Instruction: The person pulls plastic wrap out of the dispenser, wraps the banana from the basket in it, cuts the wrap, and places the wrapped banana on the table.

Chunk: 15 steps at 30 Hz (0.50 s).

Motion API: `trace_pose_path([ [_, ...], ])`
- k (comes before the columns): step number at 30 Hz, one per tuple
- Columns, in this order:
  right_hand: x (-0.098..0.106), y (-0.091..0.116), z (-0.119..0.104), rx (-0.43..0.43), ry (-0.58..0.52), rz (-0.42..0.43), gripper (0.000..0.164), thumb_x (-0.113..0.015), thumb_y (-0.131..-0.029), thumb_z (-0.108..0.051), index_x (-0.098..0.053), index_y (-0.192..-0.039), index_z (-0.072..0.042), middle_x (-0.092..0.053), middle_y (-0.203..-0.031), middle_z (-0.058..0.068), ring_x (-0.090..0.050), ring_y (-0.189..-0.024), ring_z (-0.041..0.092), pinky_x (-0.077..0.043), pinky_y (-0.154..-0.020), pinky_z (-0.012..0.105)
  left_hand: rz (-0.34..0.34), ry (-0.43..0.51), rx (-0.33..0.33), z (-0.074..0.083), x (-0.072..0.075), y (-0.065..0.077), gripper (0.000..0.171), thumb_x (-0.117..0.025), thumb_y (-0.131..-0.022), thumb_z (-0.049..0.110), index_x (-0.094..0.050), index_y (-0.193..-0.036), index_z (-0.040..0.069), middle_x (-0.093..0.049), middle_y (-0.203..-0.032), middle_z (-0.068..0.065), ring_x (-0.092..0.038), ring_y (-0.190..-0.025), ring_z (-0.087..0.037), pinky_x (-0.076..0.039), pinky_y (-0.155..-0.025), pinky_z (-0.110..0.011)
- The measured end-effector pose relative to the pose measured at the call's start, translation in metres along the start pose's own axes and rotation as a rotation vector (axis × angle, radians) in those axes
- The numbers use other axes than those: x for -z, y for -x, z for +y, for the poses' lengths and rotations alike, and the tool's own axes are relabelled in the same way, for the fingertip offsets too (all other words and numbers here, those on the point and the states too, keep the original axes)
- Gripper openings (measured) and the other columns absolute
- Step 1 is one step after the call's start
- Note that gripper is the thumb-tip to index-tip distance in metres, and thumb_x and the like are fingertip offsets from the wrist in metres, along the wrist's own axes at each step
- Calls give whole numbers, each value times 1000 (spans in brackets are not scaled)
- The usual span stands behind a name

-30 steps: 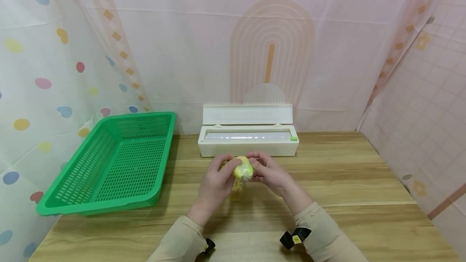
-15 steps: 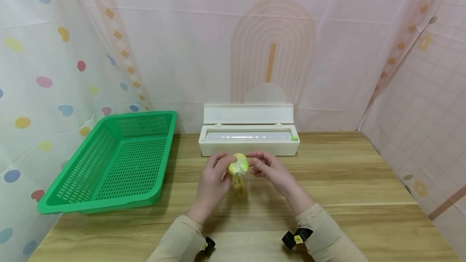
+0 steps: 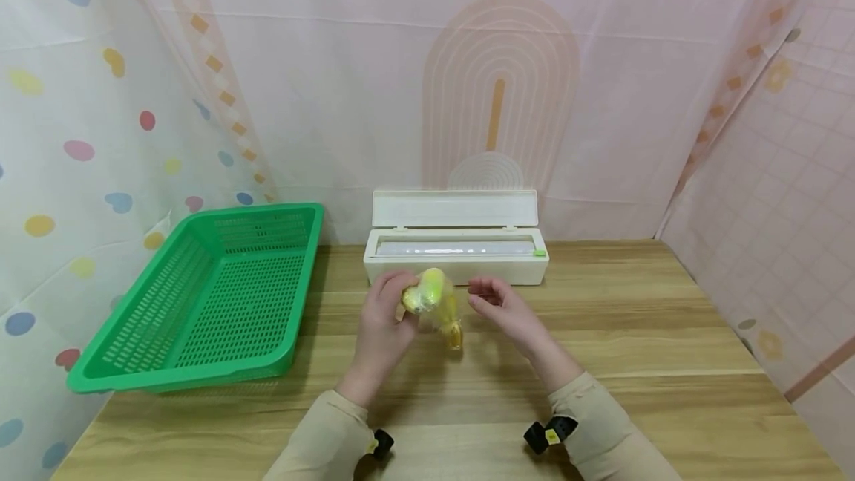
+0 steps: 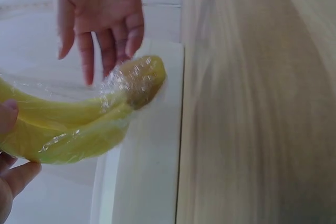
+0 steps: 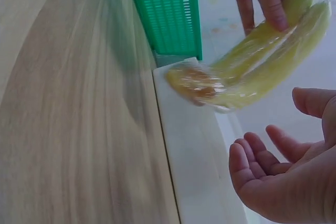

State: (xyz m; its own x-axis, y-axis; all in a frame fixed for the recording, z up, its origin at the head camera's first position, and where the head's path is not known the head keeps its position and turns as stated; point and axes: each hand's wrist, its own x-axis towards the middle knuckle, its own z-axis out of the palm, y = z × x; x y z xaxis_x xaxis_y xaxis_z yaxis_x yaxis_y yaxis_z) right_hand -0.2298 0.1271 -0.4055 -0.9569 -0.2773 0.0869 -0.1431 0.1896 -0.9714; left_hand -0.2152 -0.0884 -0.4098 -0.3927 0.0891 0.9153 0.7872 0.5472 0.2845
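Observation:
Two joined bananas (image 4: 73, 124) wrapped in clear cling film are held up over the wooden table. My left hand (image 3: 387, 321) grips them near their tips, with thumb and fingers on opposite sides in the left wrist view. Their brownish stem end (image 5: 191, 85) points away from that hand, under shiny creased film. To the right, my right hand (image 3: 510, 318) is apart from the bananas, its fingers relaxed and slightly bent, holding nothing. In the right wrist view its palm faces up toward the fruit.
Behind the hands stands a white cling film dispenser (image 3: 456, 270), lid raised, with a film roll inside and a green slider (image 3: 539, 253) at its right end. A green perforated plastic basket (image 3: 294, 318) is on the left. A patterned curtain hangs behind the wooden table (image 3: 634, 332).
My right hand has come off the bananas and drawn back to the right. My left hand has moved slightly left and turned the bananas, so the stem end swings to the right.

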Motion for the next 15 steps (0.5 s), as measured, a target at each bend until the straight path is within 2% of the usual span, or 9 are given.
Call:
trace_pose_path([
  [2, 1, 0, 2, 0, 19, -7, 40, -58, -98, -6, -48, -133, 11, -54, -129, 28, -53, -114, 34, -47, -96, 37, 17, 13, 10, -1, 1, -2, 51, -66, -57, -28, -60, -101, -2, -61, -102, -18, -61, -95, -33, -51, -92, -31],
  [5, 2, 0, 4, -14, 10, -30, 44, -59, -98, -7, -46, -136, 11, -54, -130, 29, -54, -114, 36, -49, -96, 44, 41, 34, 20, -2, 2, -4, 52, -63, -57, -28, -59, -101, -1, -61, -102, -16, -60, -95, -32, -49, -94, -28],
  [9, 2, -1, 6, -67, -53, -83, 49, -59, -100, -12, -43, -139, 13, -53, -131, 30, -58, -112, 33, -51, -94, 49, 59, 69, 35, -1, 4, -7, 51, -65, -59, -30, -59, -101, 0, -62, -103, -16, -60, -97, -32, -48, -92, -25],
  [15, 4, -2, 11, -151, -209, -188, 51, -58, -101, -20, -44, -138, 12, -62, -120, 18, -64, -98, 20, -55, -86, 35, 94, 148, 37, -1, 5, -8, 48, -69, -61, -30, -62, -99, -2, -64, -107, -20, -60, -101, -35, -52, -86, -20],
])
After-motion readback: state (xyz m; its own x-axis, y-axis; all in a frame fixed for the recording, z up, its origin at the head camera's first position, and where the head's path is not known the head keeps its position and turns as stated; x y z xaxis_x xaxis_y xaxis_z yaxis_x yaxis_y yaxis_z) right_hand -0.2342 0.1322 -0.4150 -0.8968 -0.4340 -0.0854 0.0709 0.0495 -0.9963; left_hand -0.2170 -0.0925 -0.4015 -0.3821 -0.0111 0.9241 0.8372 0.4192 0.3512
